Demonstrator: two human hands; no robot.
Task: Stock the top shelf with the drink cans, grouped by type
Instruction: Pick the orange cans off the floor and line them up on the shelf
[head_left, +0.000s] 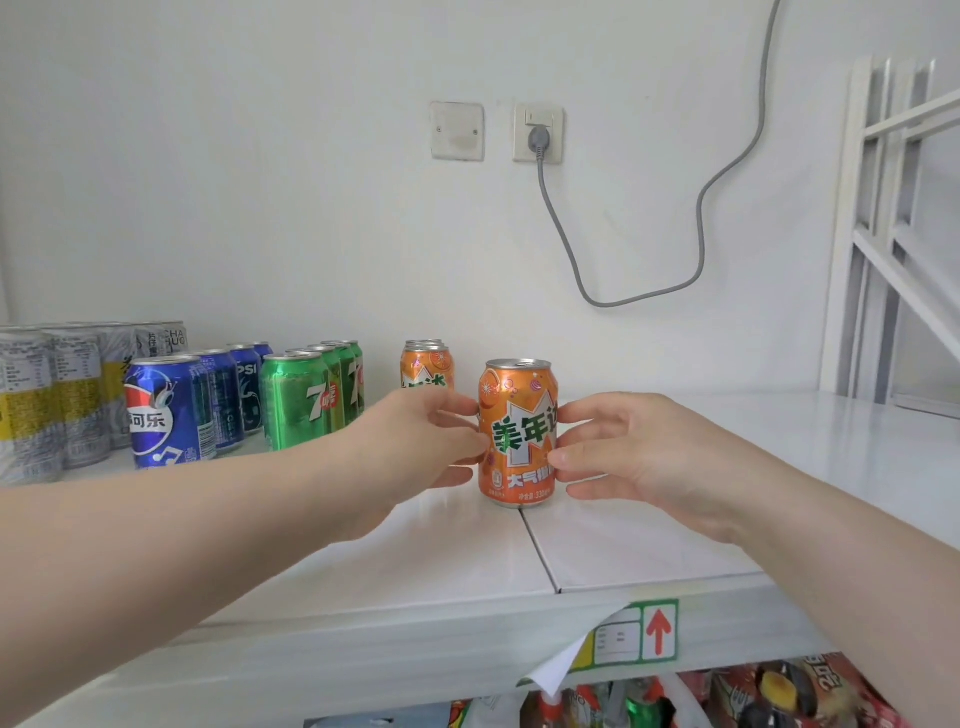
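We hold the can (517, 431) upright on the shelf (779, 467), just right of the orange row (427, 370) and in front of it. The left hand (415, 441) and right hand (623, 452) curl their fingers against opposite sides of its wall and grip it. We judge the can rigid if sealed, moderately heavy, smooth and slippery, and liable to dent under a hard squeeze. Take hold at mid-height on the wall, not at the rim.
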